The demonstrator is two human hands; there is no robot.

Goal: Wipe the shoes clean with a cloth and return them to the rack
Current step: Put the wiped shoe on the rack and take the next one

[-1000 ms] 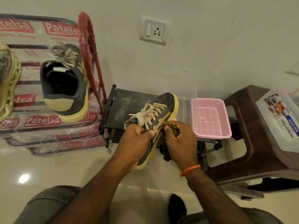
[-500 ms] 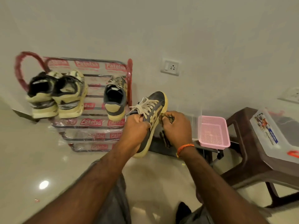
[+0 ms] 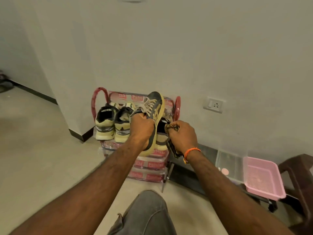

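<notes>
Pale wall behind rack [image 3: 177, 106]; left hand [image 3: 142, 128] gripping sneaker [image 3: 155, 116], right hand [image 3: 183, 134] clutching cloth [image 3: 171, 128].

Soft, warm indoor light falls evenly over the pale wall [image 3: 203, 48] and glossy floor [image 3: 33, 158], with no hard glare. Shadows are faint; the darkest lie under the brown stool [image 3: 298, 175], far right of the right hand [image 3: 182, 134]. The wide lens bends the wall corner and stretches both forearms toward the lower edge. Detail is slightly smeared throughout.
</notes>
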